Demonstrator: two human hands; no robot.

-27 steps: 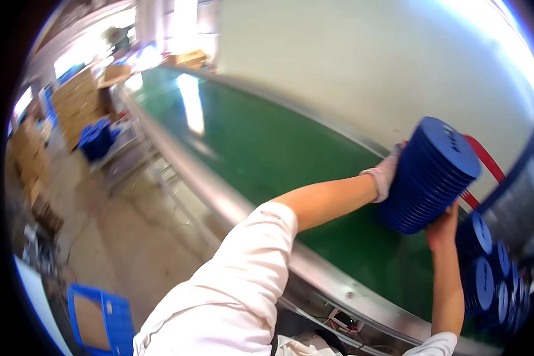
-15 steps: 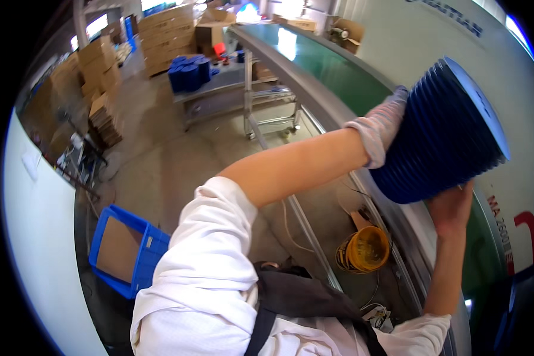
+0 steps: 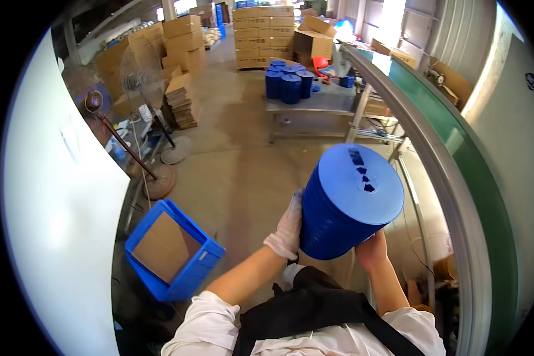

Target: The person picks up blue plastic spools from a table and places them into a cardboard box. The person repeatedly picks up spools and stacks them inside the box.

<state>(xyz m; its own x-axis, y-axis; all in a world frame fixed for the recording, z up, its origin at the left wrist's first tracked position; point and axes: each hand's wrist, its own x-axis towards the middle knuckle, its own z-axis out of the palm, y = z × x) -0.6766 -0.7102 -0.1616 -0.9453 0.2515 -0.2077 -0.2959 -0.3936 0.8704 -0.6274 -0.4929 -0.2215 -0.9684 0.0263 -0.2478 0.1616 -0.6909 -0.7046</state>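
Between my hands, in front of my body, is a stack of blue round plastic discs (image 3: 362,184), shaped like a ribbed cylinder. Its flat top faces up and carries a row of small dark openings. My left hand (image 3: 289,228), in a pale glove, presses along the left side of the stack. Beneath the lower right edge, my right hand (image 3: 372,250) supports it; its fingers are mostly hidden behind the stack.
A green conveyor belt (image 3: 433,101) with a metal rail runs along my right. Ahead, a metal table (image 3: 332,102) bears several blue cylinders (image 3: 291,89). At lower left sits a blue crate (image 3: 204,261) with cardboard inside. Standing fans (image 3: 151,118) and carton stacks (image 3: 264,38) are farther off.
The blue stack has moved from over the conveyor at the right to in front of my body, and now stands more upright. My view has turned left. Both hands still hold the stack.
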